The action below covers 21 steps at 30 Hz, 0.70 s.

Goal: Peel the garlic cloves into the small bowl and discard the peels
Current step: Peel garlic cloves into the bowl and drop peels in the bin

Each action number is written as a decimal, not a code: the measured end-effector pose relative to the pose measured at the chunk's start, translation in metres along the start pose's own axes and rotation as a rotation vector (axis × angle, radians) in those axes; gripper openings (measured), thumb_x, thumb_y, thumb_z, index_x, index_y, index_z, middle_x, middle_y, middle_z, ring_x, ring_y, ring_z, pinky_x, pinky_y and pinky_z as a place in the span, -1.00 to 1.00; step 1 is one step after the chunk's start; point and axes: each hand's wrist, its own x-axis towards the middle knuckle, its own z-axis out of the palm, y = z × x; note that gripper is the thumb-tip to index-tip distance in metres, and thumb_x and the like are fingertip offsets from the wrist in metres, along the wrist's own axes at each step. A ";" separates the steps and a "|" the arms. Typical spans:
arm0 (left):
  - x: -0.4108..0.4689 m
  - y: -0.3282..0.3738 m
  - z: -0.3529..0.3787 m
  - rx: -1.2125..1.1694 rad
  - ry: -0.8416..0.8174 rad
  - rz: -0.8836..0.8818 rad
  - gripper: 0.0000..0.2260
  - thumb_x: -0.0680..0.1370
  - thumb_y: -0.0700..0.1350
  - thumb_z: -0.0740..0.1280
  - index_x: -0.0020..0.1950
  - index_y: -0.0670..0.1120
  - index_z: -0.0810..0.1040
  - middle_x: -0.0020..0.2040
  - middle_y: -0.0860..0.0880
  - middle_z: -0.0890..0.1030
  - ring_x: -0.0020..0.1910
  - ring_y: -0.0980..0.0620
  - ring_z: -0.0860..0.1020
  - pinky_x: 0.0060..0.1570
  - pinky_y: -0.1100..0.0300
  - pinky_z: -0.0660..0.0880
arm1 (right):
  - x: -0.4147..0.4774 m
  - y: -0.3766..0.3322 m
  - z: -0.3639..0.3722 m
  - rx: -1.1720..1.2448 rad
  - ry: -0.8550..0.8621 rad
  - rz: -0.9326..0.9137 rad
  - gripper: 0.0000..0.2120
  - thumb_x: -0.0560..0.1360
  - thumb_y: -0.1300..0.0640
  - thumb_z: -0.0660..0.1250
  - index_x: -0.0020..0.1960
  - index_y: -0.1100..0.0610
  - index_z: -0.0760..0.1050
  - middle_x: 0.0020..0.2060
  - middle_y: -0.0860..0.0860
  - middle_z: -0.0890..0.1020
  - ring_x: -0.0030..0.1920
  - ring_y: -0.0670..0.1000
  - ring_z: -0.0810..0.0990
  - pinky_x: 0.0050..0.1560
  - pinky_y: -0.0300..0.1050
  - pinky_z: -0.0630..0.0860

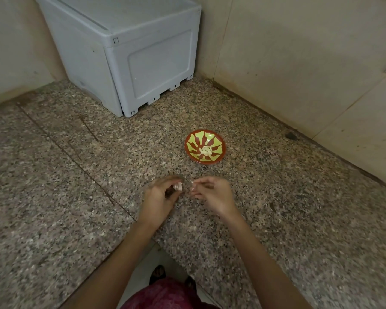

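The speckled counter (54, 163) carries a grey box (129, 52). The small bowl (218, 141) lies ahead, nearer the right hand (212, 194), whose curled fingers pinch what looks like peel (192, 186). The left hand (162, 198) pinches the garlic clove (178, 186).

A home kitchen, by the look of it: a speckled brown granite bench (54, 175) set into a corner of beige tiled walls (299, 63), a grey plastic box (143, 52) at upper centre, and peeled garlic cloves (206, 150) in a small red-and-green bowl (217, 142).
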 end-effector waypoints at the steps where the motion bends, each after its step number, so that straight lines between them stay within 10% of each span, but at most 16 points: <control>1: -0.003 0.002 0.000 0.040 0.016 0.000 -0.64 0.44 -0.16 0.49 0.23 -0.02 0.61 0.24 0.07 0.58 0.19 0.18 0.47 0.25 0.23 0.39 | -0.004 0.002 -0.005 -0.069 0.020 -0.024 -0.89 0.52 0.26 0.39 0.02 0.12 0.63 -0.11 0.01 0.71 -0.14 -0.06 0.70 -0.08 -0.26 0.62; 5: -0.027 0.017 0.011 0.023 0.088 0.015 -0.70 0.47 -0.18 0.47 0.19 -0.05 0.62 0.21 0.08 0.54 0.24 0.08 0.42 0.27 0.27 0.28 | -0.019 0.014 -0.021 -0.501 0.074 -0.205 -0.86 0.54 0.22 0.40 0.08 0.12 0.68 -0.06 -0.09 0.69 -0.16 -0.28 0.61 -0.04 -0.42 0.55; 10: -0.044 0.024 0.030 -0.120 0.042 -0.017 -0.78 0.47 -0.26 0.45 0.10 -0.08 0.64 0.09 0.07 0.57 0.09 0.29 0.49 0.13 0.38 0.43 | -0.033 0.024 -0.020 -0.843 0.109 -0.374 -0.80 0.60 0.21 0.29 0.15 0.12 0.63 0.13 0.04 0.63 0.13 0.01 0.62 0.19 -0.16 0.55; 21: -0.048 0.022 0.037 -0.035 0.031 -0.026 -0.78 0.46 -0.30 0.45 0.07 -0.10 0.64 0.04 0.02 0.62 0.05 0.06 0.56 0.11 0.14 0.49 | -0.033 0.036 -0.006 -1.135 0.160 -0.457 -0.73 0.35 0.37 0.53 0.02 0.23 0.63 -0.03 0.11 0.64 -0.01 0.12 0.65 -0.21 0.00 0.68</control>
